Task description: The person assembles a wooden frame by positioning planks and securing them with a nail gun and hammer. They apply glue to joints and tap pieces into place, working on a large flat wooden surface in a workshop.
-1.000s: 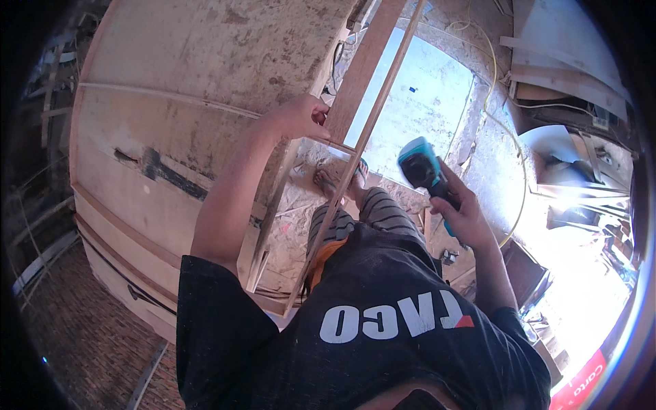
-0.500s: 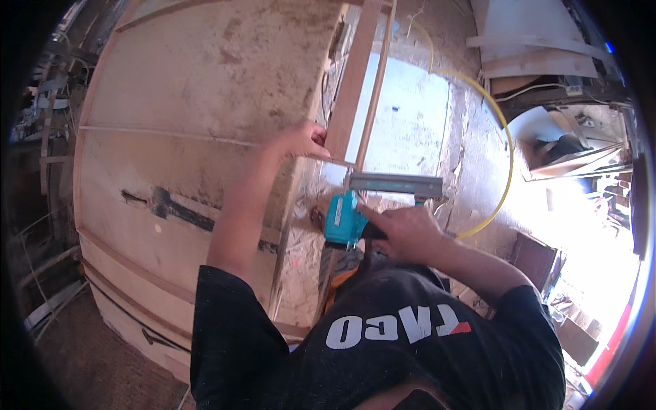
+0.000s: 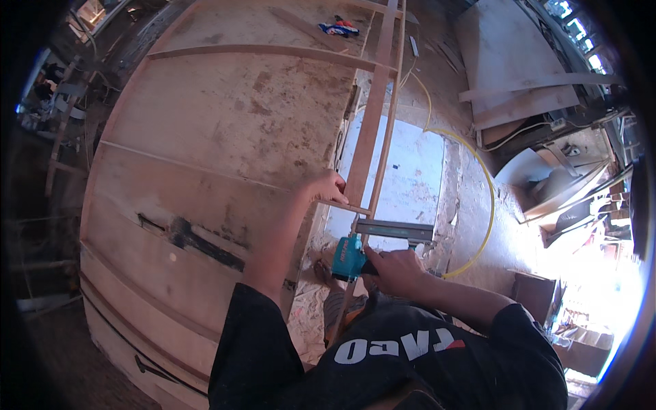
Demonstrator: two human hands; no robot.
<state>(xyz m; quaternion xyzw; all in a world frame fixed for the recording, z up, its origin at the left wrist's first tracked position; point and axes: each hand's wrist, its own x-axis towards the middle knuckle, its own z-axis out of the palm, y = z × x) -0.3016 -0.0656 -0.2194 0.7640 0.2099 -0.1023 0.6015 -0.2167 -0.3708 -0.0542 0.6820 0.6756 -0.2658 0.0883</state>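
My right hand point(image 3: 400, 272) is closed around the black handle of a teal nail gun point(image 3: 349, 258). Its long grey magazine points to the right, and its nose is close to the corner where a short wooden crosspiece point(image 3: 347, 207) meets a thin outer strip point(image 3: 385, 147). My left hand point(image 3: 328, 187) has its fingers curled at the crosspiece's left end, beside a wide flat wooden rail point(image 3: 370, 130). Whether the nose touches the wood, I cannot tell. The rail and strip run side by side away from me along the bench's right edge.
A large, stained wooden panel point(image 3: 239, 109) with raised strips lies at left, a dark slot cut in it. A yellow air hose point(image 3: 491, 205) loops across the floor at right. Boards point(image 3: 512, 68) lean at the far right. A blue and white packet point(image 3: 339, 27) lies far off.
The whole view has shifted, so the work sits lower in the picture and more of the far end shows. Both hands keep their holds, and the nail gun stays by the same corner.
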